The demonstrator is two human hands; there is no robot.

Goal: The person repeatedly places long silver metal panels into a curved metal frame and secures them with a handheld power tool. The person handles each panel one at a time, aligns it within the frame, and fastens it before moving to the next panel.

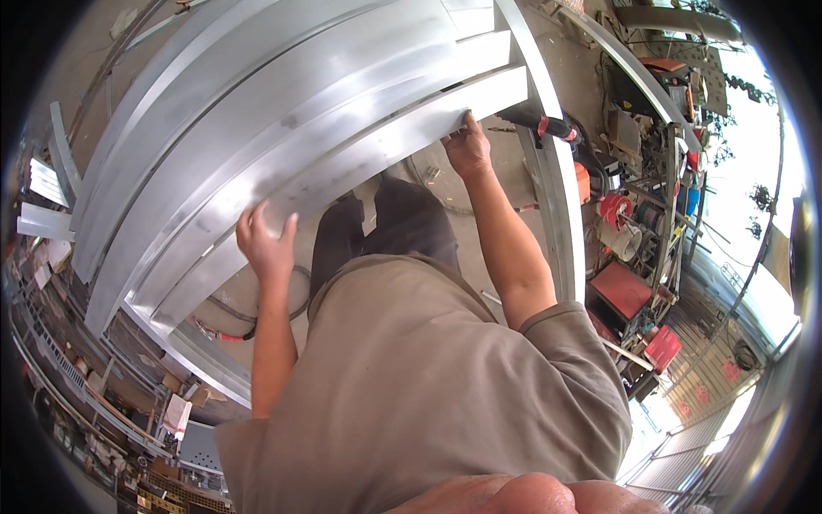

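Setting: open-sided workshop with a bare concrete floor (501, 163), daylight entering at the right edge.

Item 1. Stack of long flat aluminium strips (257, 111), pale and glossy, overlapping lengthwise, running from lower left to upper right across the upper half of the view. What carries them is hidden beneath.

Item 2. Nearest aluminium strip (360, 158), lowest of the stack, its near edge toward the person. Left hand (267, 244) grips this edge near the strip's lower-left part, fingers over the top face. Right hand (467, 147) is closed on the same edge close to the upper-right end. Hands well apart.

Item 3. Metal frame rail (561, 197), running down the right side past the strip's end.

Item 4. Shelving rack (664, 171) at right, crowded with tools and boxes; contents too small to tell apart. Just beside it, a red coiled reel (613, 208).

Item 5. Red toolbox (622, 289) on the floor at right, lid shut.

Item 6. Black cable (244, 313) looping on the floor below the left hand.
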